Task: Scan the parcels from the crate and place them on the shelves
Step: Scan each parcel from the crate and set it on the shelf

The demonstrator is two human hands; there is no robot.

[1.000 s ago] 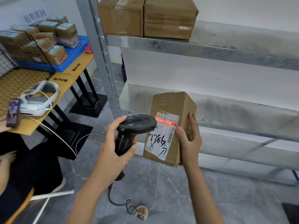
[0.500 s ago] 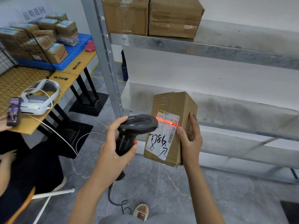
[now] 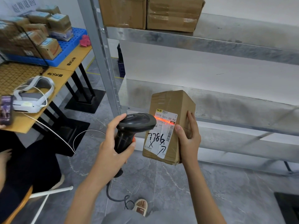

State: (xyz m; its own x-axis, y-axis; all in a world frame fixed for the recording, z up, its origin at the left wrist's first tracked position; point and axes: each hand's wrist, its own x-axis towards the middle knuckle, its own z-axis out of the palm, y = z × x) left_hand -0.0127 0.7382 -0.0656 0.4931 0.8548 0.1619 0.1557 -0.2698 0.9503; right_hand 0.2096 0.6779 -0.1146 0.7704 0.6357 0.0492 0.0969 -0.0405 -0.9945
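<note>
Two hands work before the metal shelves (image 3: 210,44). Left hand (image 3: 111,149) clasps the scanner (image 3: 132,128); its red beam crosses the label (image 3: 163,131). Right hand (image 3: 189,139) grasps the upright parcel (image 3: 169,102).

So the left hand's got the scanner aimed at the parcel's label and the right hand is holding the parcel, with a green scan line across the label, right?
Not quite: the scan line across the label is red-orange, not green, as the head view shows. The rest stands: the left hand holds the scanner aimed at the label, and the right hand holds the parcel.
</note>
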